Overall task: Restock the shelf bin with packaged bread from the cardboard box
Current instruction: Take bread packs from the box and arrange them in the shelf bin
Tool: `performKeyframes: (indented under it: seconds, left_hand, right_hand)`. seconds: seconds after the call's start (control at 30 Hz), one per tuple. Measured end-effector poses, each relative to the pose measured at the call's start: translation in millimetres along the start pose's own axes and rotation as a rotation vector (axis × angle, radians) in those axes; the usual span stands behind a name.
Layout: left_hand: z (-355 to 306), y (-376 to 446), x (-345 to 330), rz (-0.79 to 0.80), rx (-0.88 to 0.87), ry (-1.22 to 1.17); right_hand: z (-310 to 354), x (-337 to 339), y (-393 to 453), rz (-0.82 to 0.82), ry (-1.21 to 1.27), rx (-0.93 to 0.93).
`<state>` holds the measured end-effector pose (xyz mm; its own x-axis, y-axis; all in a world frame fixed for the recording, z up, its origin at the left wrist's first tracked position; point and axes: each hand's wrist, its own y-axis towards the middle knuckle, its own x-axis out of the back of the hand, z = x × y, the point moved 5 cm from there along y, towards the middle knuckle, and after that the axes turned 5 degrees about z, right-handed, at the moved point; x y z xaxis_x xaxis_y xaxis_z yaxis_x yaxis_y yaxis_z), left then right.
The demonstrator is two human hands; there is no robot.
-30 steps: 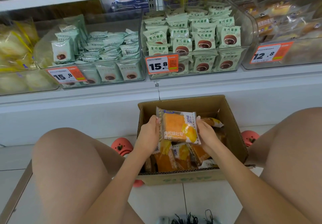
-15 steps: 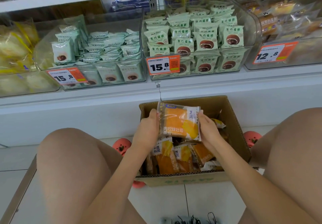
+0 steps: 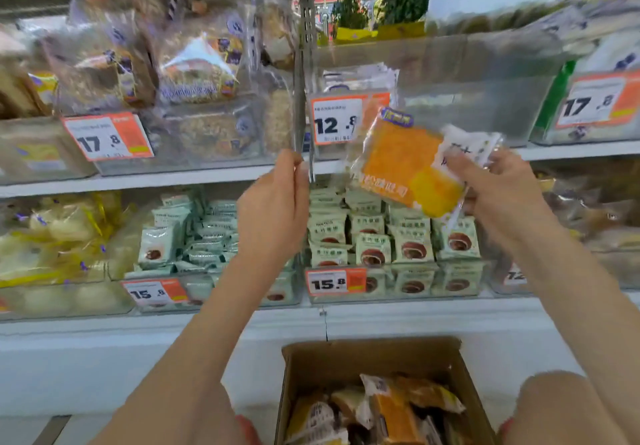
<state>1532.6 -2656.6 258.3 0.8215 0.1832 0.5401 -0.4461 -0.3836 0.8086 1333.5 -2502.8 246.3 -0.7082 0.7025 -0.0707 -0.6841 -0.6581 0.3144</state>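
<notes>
Right hand [image 3: 498, 195] pinches the orange bread packet [image 3: 410, 167] by one edge, tilted before the clear shelf bin [image 3: 450, 98] (left hand [image 3: 277, 202] loosely curled, holding nothing), so it could slip back toward the cardboard box [image 3: 329, 361].

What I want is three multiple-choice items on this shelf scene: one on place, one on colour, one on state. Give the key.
1. Where is the held bread packet?
A. up by the 12.8 price tag
B. on the floor
C. on a knee

2. Its main colour?
A. green
B. orange
C. purple

3. The cardboard box is:
A. taped shut
B. empty
C. open, with packets inside

Key: A, the right hand holds it up at that tag; B, the wrapper front is orange; C, the top is open and packets show inside.
</notes>
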Motion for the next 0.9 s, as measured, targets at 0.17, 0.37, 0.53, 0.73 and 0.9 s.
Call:
performKeyframes:
  seconds: [0.17, 0.37, 0.53, 0.73, 0.9]
  left_hand:
    - [-4, 92, -44, 0.133, -0.271, 0.219]
    - [10, 106, -81, 0.08, -0.294, 0.351]
    - [9, 106, -80, 0.015, -0.313, 0.311]
    - [7, 105, -80, 0.004, -0.31, 0.29]
    - [7, 103, -80, 0.051, -0.31, 0.282]
  right_hand:
    - [96, 5, 87, -0.041, -0.085, 0.223]
    - [105, -29, 172, -0.038, -0.49, 0.331]
    - [53, -57, 206, 0.263, -0.834, 0.091]
    - [49, -66, 211, 0.262, -1.27, 0.146]
    - [59, -58, 197, 0.138, -1.059, 0.189]
